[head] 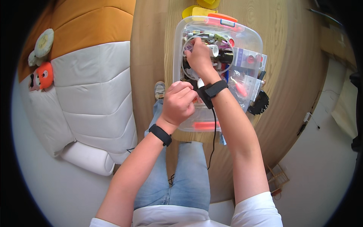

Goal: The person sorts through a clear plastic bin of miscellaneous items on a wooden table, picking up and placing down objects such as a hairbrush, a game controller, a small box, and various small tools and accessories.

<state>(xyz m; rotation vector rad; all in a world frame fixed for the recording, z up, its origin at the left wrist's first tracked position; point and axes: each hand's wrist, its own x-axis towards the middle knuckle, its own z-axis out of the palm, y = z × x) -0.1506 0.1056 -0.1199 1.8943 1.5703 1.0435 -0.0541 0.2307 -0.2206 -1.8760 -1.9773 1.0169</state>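
A clear plastic storage bin full of small household items stands on the wooden table. My right hand reaches over a round clear rim inside it, fingertips among the items near a small purple-and-clear piece; whether it grips anything is unclear. A white cylindrical roll and a dark cylindrical container lie right of that hand. My left hand hangs at the bin's near left part with fingers curled; its inside is hidden. A pink item in a clear bag lies in the bin's right side.
Yellow plastic pieces lie behind the bin on the wooden table. A black claw hair clip is beside its right side. A black cable hangs from my right wristband. A white and orange sofa stands to the left.
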